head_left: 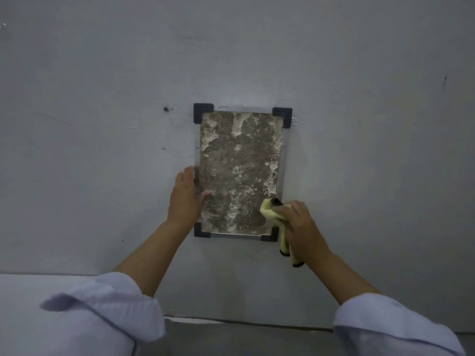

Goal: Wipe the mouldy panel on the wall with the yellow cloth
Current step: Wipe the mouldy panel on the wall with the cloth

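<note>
The left hand (185, 199) is lying flat with straight fingers against the left edge of the mouldy panel (240, 173), its thumb resting on the crusted surface. The right hand (302, 227) is gripping the bunched yellow cloth (272, 210) with curled fingers at the panel's lower right corner. The panel is hanging upright on the grey wall (102, 124), a metal-rimmed rectangle with black corner caps (203, 112), its brown-and-white face flaking and rough.

Dim, flat indoor light with a cool grey cast

No light source shows; the wall (102, 98) is evenly lit at the centre and darkens toward the top corners. Soft, faint shadows sit just beside the panel (240, 173) edge and hands. No glare. The picture is slightly soft and grainy, and the wide lens bends the floor line at the bottom edge; the sleeves (110, 312) at the bottom look blurred.
</note>
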